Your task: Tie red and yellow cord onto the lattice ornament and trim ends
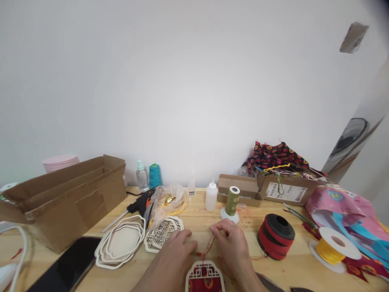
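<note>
A wooden lattice frame (205, 269) backed with dark red patterned fabric lies at the near edge of the view, its lower part cut off. From its top rises a thin red cord (207, 250) in a loop. My right hand (232, 243) pinches the upper end of this cord between thumb and fingertips. My left hand (176, 257) holds nothing visible, its fingers loosely apart, resting left of the cord. Just beyond it lie pale cut-out lattice pieces (158, 237), partly covered by the hand. A stack of plain wooden frames (100, 253) sits further left.
At the left stand a long cardboard box (75, 202) and a black phone (67, 265). A glue gun (141, 202), white squeeze bottle (211, 196) and green thread spool (232, 201) are behind my hands. On the right are a red ribbon roll (273, 245) and yellow cord spool (331, 251).
</note>
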`<state>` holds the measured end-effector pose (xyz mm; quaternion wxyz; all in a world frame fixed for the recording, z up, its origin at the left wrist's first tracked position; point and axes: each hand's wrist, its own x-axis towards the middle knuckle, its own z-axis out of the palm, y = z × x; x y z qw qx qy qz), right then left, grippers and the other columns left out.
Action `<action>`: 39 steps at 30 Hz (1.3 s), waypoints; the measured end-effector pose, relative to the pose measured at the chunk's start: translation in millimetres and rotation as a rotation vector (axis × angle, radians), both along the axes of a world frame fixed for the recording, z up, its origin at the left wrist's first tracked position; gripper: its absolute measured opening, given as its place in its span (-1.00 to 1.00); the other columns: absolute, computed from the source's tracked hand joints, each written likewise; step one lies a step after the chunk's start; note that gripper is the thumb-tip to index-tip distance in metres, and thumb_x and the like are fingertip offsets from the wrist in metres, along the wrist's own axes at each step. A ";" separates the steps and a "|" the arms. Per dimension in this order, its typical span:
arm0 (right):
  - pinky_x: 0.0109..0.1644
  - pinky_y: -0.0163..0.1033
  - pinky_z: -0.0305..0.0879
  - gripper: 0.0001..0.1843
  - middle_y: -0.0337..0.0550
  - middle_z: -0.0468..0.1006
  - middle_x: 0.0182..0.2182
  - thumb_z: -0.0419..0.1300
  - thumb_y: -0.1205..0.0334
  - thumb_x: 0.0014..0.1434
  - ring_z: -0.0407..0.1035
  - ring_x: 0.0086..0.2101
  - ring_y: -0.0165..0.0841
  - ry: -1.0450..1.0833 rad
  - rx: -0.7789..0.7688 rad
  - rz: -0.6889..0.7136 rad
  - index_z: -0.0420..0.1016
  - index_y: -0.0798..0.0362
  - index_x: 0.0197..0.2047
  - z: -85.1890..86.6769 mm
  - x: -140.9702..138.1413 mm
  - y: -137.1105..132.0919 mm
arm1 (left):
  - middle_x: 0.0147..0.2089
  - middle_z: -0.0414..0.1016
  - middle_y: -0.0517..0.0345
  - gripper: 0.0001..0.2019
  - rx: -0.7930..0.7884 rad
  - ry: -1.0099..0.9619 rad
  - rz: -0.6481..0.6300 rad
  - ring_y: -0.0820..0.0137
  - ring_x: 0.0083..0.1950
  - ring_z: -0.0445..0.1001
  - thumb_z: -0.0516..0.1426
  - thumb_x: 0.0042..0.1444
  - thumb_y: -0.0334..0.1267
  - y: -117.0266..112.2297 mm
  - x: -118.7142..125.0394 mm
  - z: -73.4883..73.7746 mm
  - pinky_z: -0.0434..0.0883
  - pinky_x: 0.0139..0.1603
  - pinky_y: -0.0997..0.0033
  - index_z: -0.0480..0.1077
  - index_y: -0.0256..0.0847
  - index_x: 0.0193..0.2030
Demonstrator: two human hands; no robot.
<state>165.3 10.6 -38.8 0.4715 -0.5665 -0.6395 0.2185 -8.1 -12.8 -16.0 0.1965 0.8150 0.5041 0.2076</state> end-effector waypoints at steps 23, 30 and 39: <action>-0.51 -0.37 0.12 -0.75 -0.22 0.45 -0.62 0.08 0.32 0.02 0.28 -0.55 -0.40 -0.227 0.023 0.160 0.52 0.08 -0.59 29.2 -4.5 11.0 | -0.62 0.45 0.17 -0.80 -0.569 -0.826 0.081 0.54 -0.66 0.19 0.16 -0.18 -0.18 21.1 39.7 -2.1 0.13 -0.58 0.50 0.39 -0.31 -0.60; -0.24 -0.30 0.19 -0.75 -0.14 0.51 -0.40 0.12 0.49 -0.13 0.35 -0.31 -0.30 -0.442 -0.011 0.239 0.53 0.05 -0.38 14.8 15.9 9.3 | -0.61 0.48 0.13 -0.77 -0.564 -0.862 0.164 0.59 -0.69 0.18 0.17 -0.21 -0.16 24.6 32.5 -8.5 0.09 -0.63 0.54 0.32 -0.31 -0.60; -0.36 -0.30 0.18 -0.83 -0.05 0.47 -0.41 0.08 0.48 -0.06 0.34 -0.37 -0.29 -0.629 -0.078 0.307 0.48 0.14 -0.48 9.0 16.3 12.8 | -0.62 0.45 0.16 -0.77 -0.595 -0.848 0.146 0.63 -0.75 0.15 0.13 -0.20 -0.14 28.6 28.0 -21.4 -0.01 -0.73 0.58 0.25 -0.28 -0.58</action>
